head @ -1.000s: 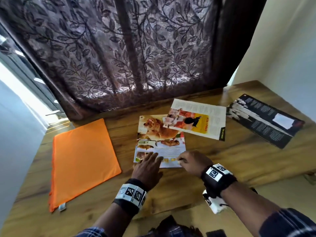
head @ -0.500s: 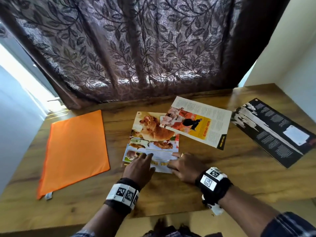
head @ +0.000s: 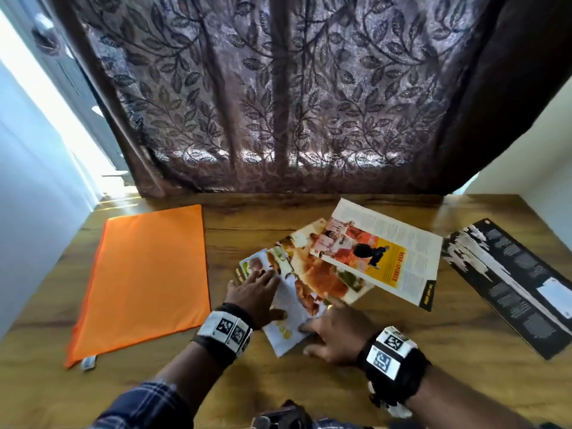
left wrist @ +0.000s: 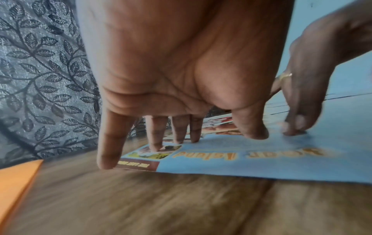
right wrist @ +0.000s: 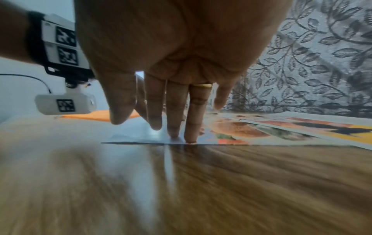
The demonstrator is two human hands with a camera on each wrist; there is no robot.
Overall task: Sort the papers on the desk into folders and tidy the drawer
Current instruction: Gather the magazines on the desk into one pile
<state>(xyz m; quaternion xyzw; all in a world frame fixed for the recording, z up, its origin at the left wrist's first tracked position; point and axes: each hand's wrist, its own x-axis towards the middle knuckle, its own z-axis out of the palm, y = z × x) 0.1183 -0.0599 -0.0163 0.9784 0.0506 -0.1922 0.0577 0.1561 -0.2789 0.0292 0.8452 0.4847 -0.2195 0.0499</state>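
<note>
A colourful animal-picture page lies askew at the middle of the wooden desk. My left hand presses flat on its left part with straight fingers. My right hand presses its fingertips on the page's near edge. Neither hand curls round the paper. A second page with a yellow block overlaps the far right corner of the first. An orange folder lies flat to the left, apart from both hands. No drawer is in view.
A long black brochure lies at the desk's right side. A dark leaf-patterned curtain hangs behind the desk's far edge. White walls stand on both sides. Bare wood runs along the near edge.
The animal-picture page has turned from upright to askew under both hands and slid a little toward me. The other papers and the orange folder lie as before.
</note>
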